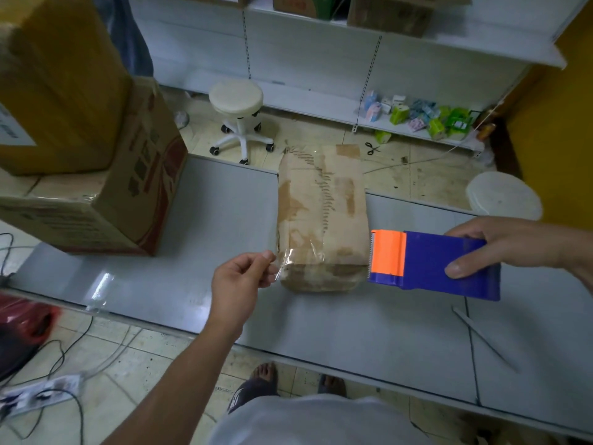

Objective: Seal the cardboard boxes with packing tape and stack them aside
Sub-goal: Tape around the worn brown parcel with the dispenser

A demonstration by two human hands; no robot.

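On the middle of the counter [199,220] lies the box [321,203], a small brown one set lengthwise, its far end reaching past the counter's far edge. A clear strip of tape [288,260] runs across its near end. The left hand [237,284] pinches the loose end of the strip between thumb and fingertips, just off the box's near-left corner. The right hand [513,245] is clamped on the blue dispenser [449,268], thumb on the near side and fingers over the far side, with the orange toothed end against the box's right edge.

The hands are well apart, one on each side of the box. This looks meant to keep the strip taut and flat so it can be laid over the top without wrinkles. The dispenser's teeth sit low at the right edge, probably so the strip can be cut there once it is pressed down.

The box is closed and patched with older brown tape, so its contents cannot be seen. At far left on the counter stand two big boxes [122,194], one on top of the other. Both are shut and their contents are hidden; this is likely the stacking place. On the far right a low shelf [321,104] holds small coloured packets [417,115]. Scissors [372,148] lie on the floor near it.
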